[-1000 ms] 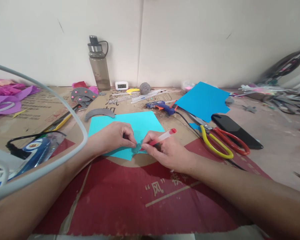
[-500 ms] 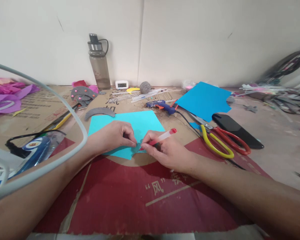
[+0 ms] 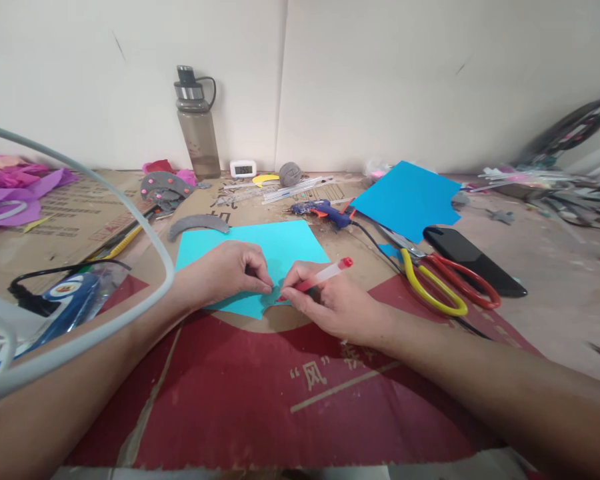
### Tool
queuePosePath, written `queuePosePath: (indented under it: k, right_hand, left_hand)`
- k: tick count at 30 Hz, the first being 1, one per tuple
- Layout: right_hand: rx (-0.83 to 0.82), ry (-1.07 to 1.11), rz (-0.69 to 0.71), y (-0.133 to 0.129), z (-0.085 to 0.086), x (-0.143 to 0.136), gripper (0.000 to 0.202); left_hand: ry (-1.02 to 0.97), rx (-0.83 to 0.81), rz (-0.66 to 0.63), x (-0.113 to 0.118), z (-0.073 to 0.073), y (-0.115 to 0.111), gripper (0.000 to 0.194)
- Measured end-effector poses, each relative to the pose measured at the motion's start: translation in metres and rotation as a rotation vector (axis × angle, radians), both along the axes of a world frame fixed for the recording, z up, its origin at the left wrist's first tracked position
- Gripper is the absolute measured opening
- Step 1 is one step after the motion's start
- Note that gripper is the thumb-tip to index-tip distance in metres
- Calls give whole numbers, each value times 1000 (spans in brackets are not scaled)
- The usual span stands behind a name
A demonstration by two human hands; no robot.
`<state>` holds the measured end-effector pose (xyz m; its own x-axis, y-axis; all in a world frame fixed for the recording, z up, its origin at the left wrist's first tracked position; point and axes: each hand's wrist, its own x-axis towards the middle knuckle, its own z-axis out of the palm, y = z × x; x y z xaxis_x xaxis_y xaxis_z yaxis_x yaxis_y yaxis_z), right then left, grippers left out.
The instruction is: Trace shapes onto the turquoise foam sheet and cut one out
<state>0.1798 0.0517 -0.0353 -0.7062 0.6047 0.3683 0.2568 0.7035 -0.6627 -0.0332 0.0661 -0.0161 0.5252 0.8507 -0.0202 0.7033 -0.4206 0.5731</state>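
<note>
A light turquoise sheet of paper (image 3: 290, 241) lies under both hands, a notch cut from its near edge. My right hand (image 3: 330, 300) is closed around a pen (image 3: 333, 270) with a red cap end and a clear barrel, its tip down at the paper near that notch. Resting on the sheet, my left hand (image 3: 235, 270) has thumb and fingertips pinched together just left of the pen tip. A small dark patch shows between the hands; whether the left fingers hold a piece there is hidden. Behind the sheet's left corner sits a curved grey felt strip (image 3: 199, 225).
To the right lie scissors (image 3: 433, 277) with yellow and red handles, a black phone (image 3: 475, 261) and a blue sheet (image 3: 407, 200). A glue gun (image 3: 325, 212) is behind the paper. A bottle (image 3: 197, 127) stands by the wall. A white cable (image 3: 153, 233) arcs across the left.
</note>
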Motion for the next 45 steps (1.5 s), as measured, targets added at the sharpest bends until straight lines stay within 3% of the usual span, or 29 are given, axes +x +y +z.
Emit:
queuePosePath:
  k: [45]
  right_hand:
    - [37, 7, 22, -1, 1, -3, 12]
  left_hand:
    - [-27, -14, -13, -2, -4, 2, 12]
